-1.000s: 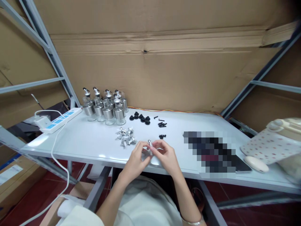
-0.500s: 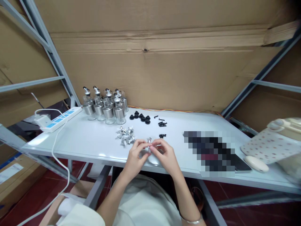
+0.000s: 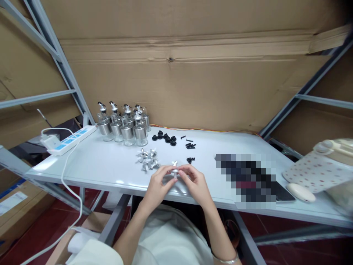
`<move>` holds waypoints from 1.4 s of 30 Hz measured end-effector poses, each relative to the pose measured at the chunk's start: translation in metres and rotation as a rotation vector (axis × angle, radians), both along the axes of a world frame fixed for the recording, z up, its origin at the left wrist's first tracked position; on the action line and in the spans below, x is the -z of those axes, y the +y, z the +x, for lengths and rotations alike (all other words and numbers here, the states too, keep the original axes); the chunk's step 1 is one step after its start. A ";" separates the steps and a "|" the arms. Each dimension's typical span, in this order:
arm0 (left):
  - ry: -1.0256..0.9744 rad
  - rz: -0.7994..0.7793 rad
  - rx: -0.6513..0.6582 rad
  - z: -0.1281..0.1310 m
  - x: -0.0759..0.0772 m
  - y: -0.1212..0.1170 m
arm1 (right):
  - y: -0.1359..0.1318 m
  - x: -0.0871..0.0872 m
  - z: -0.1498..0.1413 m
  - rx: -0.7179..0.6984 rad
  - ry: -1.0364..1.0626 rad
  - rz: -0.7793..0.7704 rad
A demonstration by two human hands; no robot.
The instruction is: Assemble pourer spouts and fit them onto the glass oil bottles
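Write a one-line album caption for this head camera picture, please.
Both hands, left hand and right hand, pinch a small silver spout piece above a white table.

The small spout piece (image 3: 174, 164) pinched between both hands looks like bright, brushed metal. Just beyond it on the tabletop (image 3: 104, 165), which is smooth, white and slightly glossy, the loose spouts (image 3: 147, 159) share that silvery sheen. Farther back, the bottles (image 3: 124, 125) show clear glass over satin steel bands; the stoppers (image 3: 164, 137) beside them look matt black, rubbery. Behind stands rough brown cardboard (image 3: 193, 73).
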State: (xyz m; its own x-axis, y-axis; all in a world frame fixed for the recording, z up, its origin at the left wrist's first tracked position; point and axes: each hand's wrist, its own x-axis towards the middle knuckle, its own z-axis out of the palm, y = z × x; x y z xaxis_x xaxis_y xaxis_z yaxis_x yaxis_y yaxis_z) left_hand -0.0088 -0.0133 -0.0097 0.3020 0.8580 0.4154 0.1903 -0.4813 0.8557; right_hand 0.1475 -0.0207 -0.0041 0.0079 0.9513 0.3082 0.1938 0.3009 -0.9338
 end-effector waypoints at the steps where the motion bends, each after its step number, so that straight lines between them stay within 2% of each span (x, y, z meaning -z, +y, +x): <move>1: -0.001 -0.005 0.004 0.000 0.000 0.000 | 0.000 0.000 0.000 -0.002 -0.003 0.002; 9: 0.069 0.025 -0.019 -0.002 -0.002 -0.001 | -0.002 -0.002 0.001 -0.011 -0.104 0.026; 17: 0.064 0.037 0.002 -0.001 -0.002 -0.001 | -0.002 -0.002 0.000 -0.021 -0.110 0.039; 19: 0.067 0.032 0.007 -0.001 -0.003 -0.001 | 0.001 -0.001 0.002 0.056 -0.123 0.046; 21: 0.076 0.023 0.007 -0.001 -0.004 -0.002 | 0.006 0.001 0.007 0.238 -0.219 0.106; 23: 0.080 0.005 0.007 -0.001 -0.003 -0.003 | 0.011 0.003 0.013 0.432 -0.423 0.184; 26: 0.056 -0.050 -0.007 0.000 0.002 -0.002 | 0.015 0.007 0.020 0.540 -0.752 0.165; 29: 0.028 -0.116 -0.012 0.001 0.006 -0.001 | 0.014 0.010 0.019 0.536 -0.934 0.075; 32: 0.023 -0.136 0.005 0.002 0.009 0.001 | 0.011 0.011 0.016 0.514 -1.005 0.031; 42: 0.124 -0.085 -0.013 0.001 0.006 0.000 | 0.013 0.015 0.020 0.503 -0.954 0.117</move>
State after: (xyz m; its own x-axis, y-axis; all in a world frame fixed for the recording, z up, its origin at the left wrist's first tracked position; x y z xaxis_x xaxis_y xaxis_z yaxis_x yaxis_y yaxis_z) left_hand -0.0077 -0.0135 -0.0154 0.3349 0.8926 0.3018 0.3028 -0.4053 0.8626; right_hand 0.1674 -0.0081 -0.0188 0.0981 0.8700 0.4832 0.9507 0.0615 -0.3038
